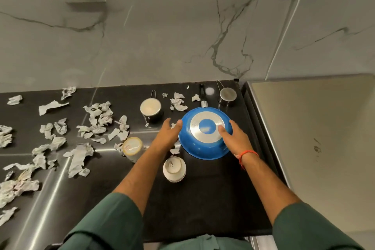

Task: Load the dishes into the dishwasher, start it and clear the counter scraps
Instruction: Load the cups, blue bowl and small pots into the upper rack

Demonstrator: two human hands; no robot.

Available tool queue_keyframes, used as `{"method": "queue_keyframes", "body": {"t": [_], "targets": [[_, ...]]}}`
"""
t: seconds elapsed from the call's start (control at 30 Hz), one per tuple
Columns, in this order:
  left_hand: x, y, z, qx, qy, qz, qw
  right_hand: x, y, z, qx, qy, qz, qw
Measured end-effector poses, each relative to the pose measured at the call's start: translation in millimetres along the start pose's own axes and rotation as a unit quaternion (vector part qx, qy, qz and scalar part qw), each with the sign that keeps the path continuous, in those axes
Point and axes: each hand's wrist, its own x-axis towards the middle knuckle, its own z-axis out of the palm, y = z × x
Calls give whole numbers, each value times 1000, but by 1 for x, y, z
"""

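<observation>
My pan (205, 134) is blue with a silver ring round a blue centre, the counter (213, 193) glossy black, the paper scraps (97, 117) white, my sleeves (105, 223) dark green, the wall (162, 36) pale marble — grey-veined — and my wrist thread (246, 154) orange-red.

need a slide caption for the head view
Both hands reach an upturned blue pan on a black counter strewn with paper scraps.
</observation>
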Motion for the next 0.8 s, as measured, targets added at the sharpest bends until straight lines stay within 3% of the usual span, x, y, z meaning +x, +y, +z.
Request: {"method": "queue_keyframes", "body": {"t": [0.27, 0.43, 0.8], "targets": [[29, -11, -12, -58, -7, -35, 998, 15, -11, -5, 214, 54, 80, 972], [31, -20, -15, -81, 8, -50, 995, 11, -28, 7, 245, 86, 4, 966], [25, -18, -21, -95, 7, -30, 995, -8, -68, 3, 334, 160, -35, 928]]}}
